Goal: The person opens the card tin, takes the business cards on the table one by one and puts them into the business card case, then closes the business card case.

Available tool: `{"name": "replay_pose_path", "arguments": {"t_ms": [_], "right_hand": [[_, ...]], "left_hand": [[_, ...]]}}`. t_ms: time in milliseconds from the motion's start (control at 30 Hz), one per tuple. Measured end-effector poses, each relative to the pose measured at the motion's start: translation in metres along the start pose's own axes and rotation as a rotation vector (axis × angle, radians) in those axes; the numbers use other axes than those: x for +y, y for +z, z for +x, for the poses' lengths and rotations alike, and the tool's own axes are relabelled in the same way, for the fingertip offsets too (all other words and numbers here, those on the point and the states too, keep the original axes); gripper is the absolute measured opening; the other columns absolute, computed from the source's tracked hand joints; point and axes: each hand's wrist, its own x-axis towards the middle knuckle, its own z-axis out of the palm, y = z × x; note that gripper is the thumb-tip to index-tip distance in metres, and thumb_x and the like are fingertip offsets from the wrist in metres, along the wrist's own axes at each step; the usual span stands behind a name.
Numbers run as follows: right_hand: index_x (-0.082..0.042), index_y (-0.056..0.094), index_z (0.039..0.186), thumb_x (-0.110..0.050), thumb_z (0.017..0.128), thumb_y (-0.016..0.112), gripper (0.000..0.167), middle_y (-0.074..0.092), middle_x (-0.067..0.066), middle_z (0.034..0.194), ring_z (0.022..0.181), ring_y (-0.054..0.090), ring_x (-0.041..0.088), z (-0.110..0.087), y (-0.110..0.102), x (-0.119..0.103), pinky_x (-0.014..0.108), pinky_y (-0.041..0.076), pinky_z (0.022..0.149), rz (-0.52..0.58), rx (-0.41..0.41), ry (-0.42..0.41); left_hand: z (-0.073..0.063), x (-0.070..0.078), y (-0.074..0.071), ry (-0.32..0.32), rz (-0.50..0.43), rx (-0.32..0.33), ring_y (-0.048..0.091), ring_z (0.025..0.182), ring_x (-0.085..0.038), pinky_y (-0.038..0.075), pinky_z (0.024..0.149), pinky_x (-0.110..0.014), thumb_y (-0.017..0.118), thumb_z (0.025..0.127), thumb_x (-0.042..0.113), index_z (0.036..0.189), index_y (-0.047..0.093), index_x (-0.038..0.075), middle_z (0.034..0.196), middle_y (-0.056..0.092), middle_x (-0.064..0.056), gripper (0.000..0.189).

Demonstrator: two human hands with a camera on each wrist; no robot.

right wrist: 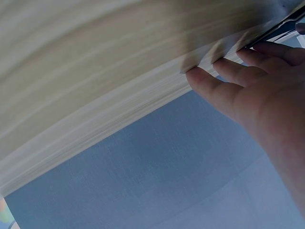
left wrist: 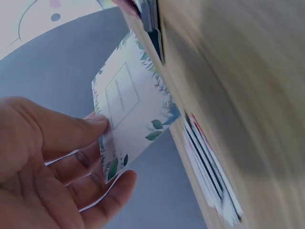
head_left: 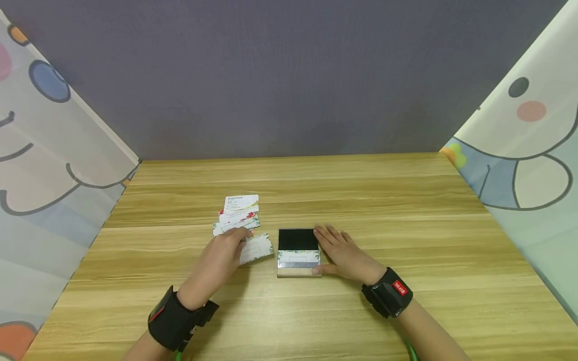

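In the head view my left hand (head_left: 224,250) pinches a white card with a leafy border (head_left: 257,248), a little left of the card holder. The left wrist view shows the thumb on the face of this card (left wrist: 128,95), fingers behind it. A card holder (head_left: 298,239) with a black inside lies open on the table, and a leaf-edged card (head_left: 298,256) sits in its lower part. My right hand (head_left: 345,254) rests at the holder's right side, fingers extended, thumb touching its lower right corner. In the right wrist view the fingertips (right wrist: 193,76) touch the tabletop.
Several printed cards (head_left: 241,203) lie overlapping on the wooden table (head_left: 384,200), beyond my left hand. A grey panel (head_left: 289,80) stands along the table's back edge. Cartoon-patterned sheets (head_left: 519,150) flank both sides.
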Motion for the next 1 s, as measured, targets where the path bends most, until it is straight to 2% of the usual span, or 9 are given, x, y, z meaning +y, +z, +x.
{"name": "replay_pose_path", "arguments": {"t_ms": [333, 500, 733, 1000], "right_hand": [[0.001, 0.022, 0.143, -0.052, 0.082, 0.055, 0.087, 0.016, 0.015, 0.152, 0.139, 0.013, 0.038, 0.001, 0.001, 0.000, 0.058, 0.019, 0.106, 0.005, -0.001, -0.006], [0.001, 0.023, 0.143, -0.054, 0.082, 0.054, 0.088, 0.016, 0.015, 0.152, 0.139, 0.013, 0.038, 0.001, 0.003, 0.002, 0.059, 0.020, 0.106, 0.003, 0.002, -0.002], [0.000, 0.023, 0.143, -0.054, 0.082, 0.055, 0.088, 0.016, 0.014, 0.152, 0.139, 0.013, 0.037, 0.002, 0.004, 0.002, 0.058, 0.020, 0.106, 0.000, 0.003, 0.006], [0.002, 0.025, 0.142, -0.055, 0.082, 0.054, 0.088, 0.016, 0.015, 0.152, 0.139, 0.013, 0.037, 0.002, 0.001, 0.002, 0.058, 0.021, 0.105, -0.006, 0.005, -0.001]], "left_hand": [[0.021, 0.020, 0.008, 0.101, -0.056, 0.027, 0.064, 0.085, -0.018, 0.051, 0.070, -0.031, 0.062, 0.081, -0.005, 0.095, 0.066, 0.006, 0.092, 0.068, -0.005, 0.018], [0.031, 0.030, 0.013, 0.113, -0.114, -0.014, 0.064, 0.082, -0.015, 0.050, 0.068, -0.029, 0.061, 0.083, -0.003, 0.096, 0.066, 0.008, 0.093, 0.068, -0.004, 0.018], [0.043, 0.042, 0.022, 0.140, -0.164, -0.073, 0.064, 0.086, -0.014, 0.050, 0.070, -0.028, 0.061, 0.085, 0.001, 0.098, 0.067, 0.010, 0.097, 0.069, -0.002, 0.017], [0.049, 0.050, 0.033, 0.188, -0.203, -0.124, 0.063, 0.075, -0.008, 0.046, 0.060, -0.020, 0.062, 0.085, 0.004, 0.098, 0.067, 0.012, 0.094, 0.070, -0.002, 0.016]]}}
